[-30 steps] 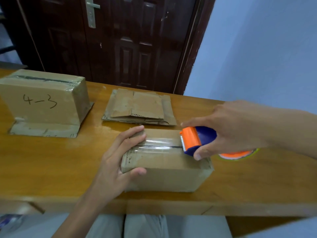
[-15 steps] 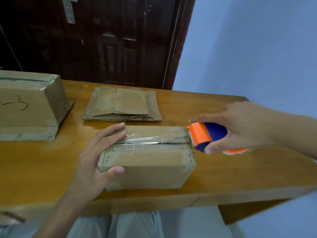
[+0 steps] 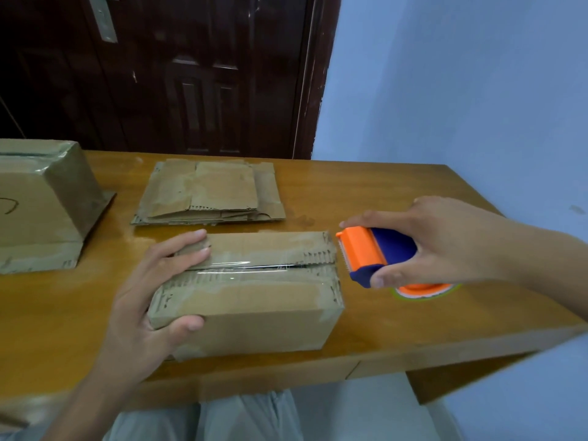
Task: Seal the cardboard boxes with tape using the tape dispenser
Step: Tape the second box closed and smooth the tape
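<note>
Gripping box (image 3: 248, 300) at its left end on table (image 3: 381, 326): left hand (image 3: 149, 300), fingers on top, thumb on front. Right hand (image 3: 445, 243) curled round tape dispenser (image 3: 378, 254), just off box's right end.

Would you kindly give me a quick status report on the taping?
Left hand grips box. Right hand holds tape dispenser just off box's right end. Tape along seam. Nothing in the way.

place: room in a home, likely | signs: dark panelled door (image 3: 197, 74) with metal handle plate (image 3: 103, 17); plain blue wall (image 3: 461, 90); wooden table (image 3: 397, 319) with worn boxes (image 3: 245, 294) and flattened cardboard (image 3: 210, 192)
</note>
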